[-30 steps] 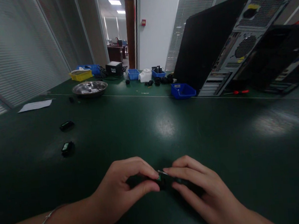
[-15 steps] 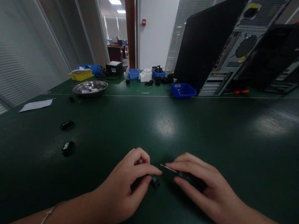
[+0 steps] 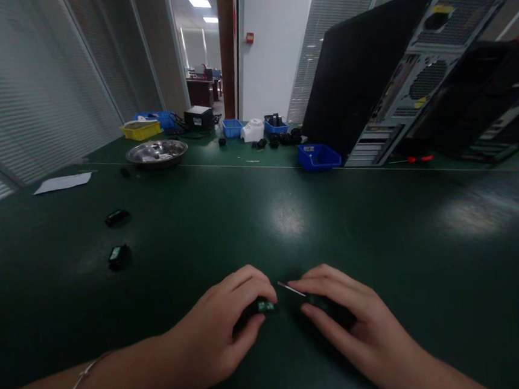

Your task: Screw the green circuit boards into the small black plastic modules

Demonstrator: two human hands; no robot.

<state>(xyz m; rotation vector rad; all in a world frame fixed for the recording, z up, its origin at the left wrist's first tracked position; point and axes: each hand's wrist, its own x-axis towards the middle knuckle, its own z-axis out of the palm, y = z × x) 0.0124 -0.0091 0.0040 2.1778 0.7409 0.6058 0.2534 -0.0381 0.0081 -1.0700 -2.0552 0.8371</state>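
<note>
Two hands work low on the green table [image 3: 288, 216]. Left hand [image 3: 217, 337] pinches a small black part [image 3: 264, 306] with a green face, near the table's front edge. Right hand [image 3: 357, 331] holds a dark tool with a thin metal tip [image 3: 290, 290], just beside the part. Two similar black parts [image 3: 118, 255] lie well apart, at left. Wide free surface is around.

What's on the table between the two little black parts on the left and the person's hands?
Nothing: the head view shows bare green table between the black parts and the left hand.
</note>
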